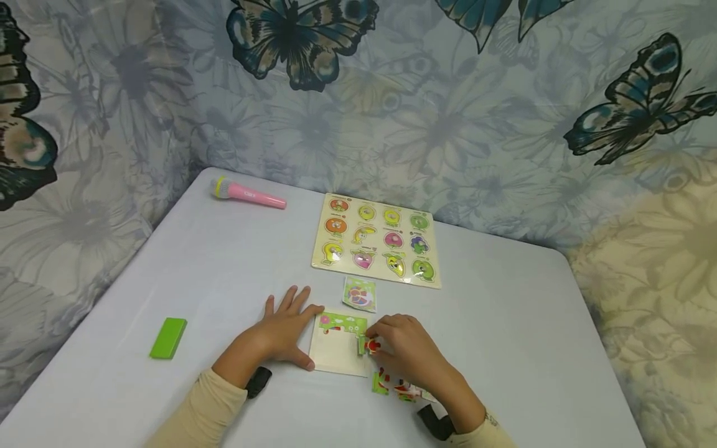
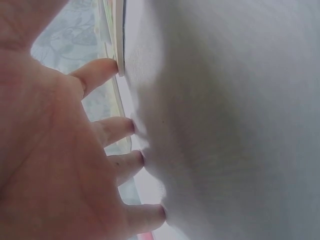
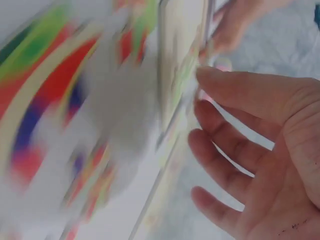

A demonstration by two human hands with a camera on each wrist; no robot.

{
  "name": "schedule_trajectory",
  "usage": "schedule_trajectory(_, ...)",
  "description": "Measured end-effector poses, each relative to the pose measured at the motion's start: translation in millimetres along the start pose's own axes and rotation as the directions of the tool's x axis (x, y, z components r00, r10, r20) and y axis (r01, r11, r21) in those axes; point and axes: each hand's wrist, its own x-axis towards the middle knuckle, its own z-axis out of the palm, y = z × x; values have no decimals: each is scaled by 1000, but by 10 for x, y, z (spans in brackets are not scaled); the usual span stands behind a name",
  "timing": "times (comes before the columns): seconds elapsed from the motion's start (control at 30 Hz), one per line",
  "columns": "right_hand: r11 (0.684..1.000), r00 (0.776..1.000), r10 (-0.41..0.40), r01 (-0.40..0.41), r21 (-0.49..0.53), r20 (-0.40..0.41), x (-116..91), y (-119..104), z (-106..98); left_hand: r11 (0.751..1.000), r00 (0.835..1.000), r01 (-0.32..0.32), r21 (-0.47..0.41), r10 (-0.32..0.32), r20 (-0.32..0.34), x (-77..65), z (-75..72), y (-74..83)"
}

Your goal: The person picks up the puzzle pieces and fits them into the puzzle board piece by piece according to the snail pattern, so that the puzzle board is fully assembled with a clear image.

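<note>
A square puzzle board [image 1: 336, 359] lies at the front middle of the table, its upper strip filled with green printed pieces. At its left side rests my left hand [image 1: 280, 334], fingers spread, with the thumb and index fingertip touching the board's edges. In the left wrist view the left hand [image 2: 65, 145] shows its fingertips on the table and one at the board's edge [image 2: 120, 40]. My right hand [image 1: 411, 350] pinches a puzzle piece [image 1: 363, 346] over the board's right edge. The right wrist view shows the right hand [image 3: 255, 135] with thumb and index finger together; the piece is blurred there.
Loose puzzle pieces [image 1: 380, 382] lie below the right hand, partly under its wrist. Behind the board are a small picture card [image 1: 360, 294] and a fruit peg board [image 1: 378, 280]. A pink toy microphone [image 1: 254, 196] lies back left, a green block [image 1: 168, 338] at left.
</note>
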Motion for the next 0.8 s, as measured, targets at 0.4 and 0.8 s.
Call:
schedule_trajectory(0.4, 993, 994, -108, 107, -53, -5, 388, -334, 199, 1000, 1000, -13, 23, 13, -2, -9, -8, 58)
schedule_trajectory(0.8, 983, 990, -126, 116, -145, -62, 431, -368, 299, 1000, 1000, -8, 14, 8, -4, -12, -13, 55)
